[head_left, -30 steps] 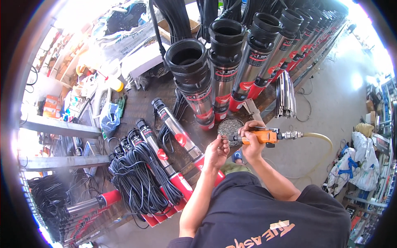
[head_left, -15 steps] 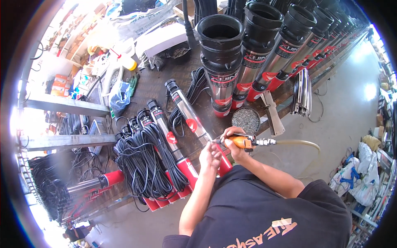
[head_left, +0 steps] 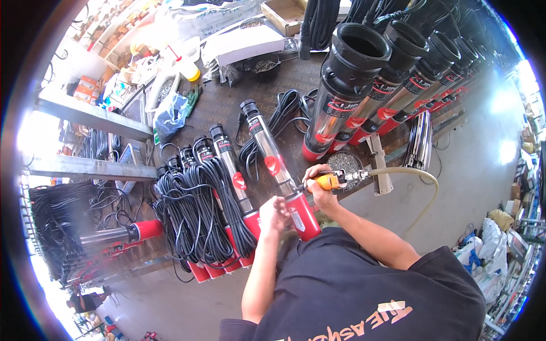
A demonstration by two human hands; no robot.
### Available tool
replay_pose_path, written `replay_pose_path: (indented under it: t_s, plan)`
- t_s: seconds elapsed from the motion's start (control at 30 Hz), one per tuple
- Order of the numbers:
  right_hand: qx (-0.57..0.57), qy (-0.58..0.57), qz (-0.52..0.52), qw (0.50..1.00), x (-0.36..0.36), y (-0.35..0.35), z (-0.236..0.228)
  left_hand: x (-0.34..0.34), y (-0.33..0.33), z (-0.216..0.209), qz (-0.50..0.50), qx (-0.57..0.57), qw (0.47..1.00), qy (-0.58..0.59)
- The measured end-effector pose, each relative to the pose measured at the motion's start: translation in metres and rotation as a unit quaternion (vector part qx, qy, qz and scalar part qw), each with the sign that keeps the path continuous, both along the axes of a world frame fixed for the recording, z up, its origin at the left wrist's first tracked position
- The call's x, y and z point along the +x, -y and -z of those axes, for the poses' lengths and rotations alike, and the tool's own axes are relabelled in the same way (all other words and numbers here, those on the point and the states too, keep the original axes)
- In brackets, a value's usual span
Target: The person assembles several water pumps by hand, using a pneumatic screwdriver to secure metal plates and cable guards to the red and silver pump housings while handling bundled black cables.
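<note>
My right hand (head_left: 322,193) is wrapped round an orange air screwdriver (head_left: 327,182), whose tip points left at the side of a submersible pump (head_left: 274,162). The tip meets the pump near the seam between its steel tube and red end; the exact contact is too small to make out. That pump lies on the bench with its red end (head_left: 304,219) toward me. My left hand (head_left: 274,213) is closed, fingers curled, just left of the red end. Whatever it may hold is hidden. A pale air hose (head_left: 418,170) runs right from the screwdriver.
Left of the pump lie similar pumps with bundled black cables (head_left: 199,213). Large upright pumps (head_left: 347,85) stand in a row at the right, beside a bowl of small metal parts (head_left: 343,165) and a metal bracket (head_left: 380,165). A white box (head_left: 244,45) sits at the back.
My left hand has drawn back from the screwdriver's tip to the left of the pump. The screwdriver has come up against the pump's side. The whole view has shifted slightly.
</note>
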State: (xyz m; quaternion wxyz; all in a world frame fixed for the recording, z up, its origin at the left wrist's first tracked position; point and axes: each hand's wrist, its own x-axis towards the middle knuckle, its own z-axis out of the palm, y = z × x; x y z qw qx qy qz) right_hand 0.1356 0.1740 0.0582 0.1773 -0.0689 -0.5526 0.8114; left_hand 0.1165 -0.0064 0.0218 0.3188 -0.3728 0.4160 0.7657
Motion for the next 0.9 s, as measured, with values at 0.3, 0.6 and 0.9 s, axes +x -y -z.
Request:
replay_pose_path:
  t_s: [0.3,0.6,0.9]
  plan:
    - [0.056,-0.037,-0.019,0.998,-0.01,0.007,0.021,0.002,0.004,0.044,-0.053,0.003,0.998,-0.031]
    - [0.112,-0.043,0.035,0.992,0.016,-0.02,-0.013,-0.051,-0.002,0.003,0.198,-0.159,0.956,-0.149]
    - [0.143,-0.053,0.029,0.988,0.004,-0.038,-0.011,-0.038,-0.039,-0.013,0.305,-0.475,0.784,-0.258]
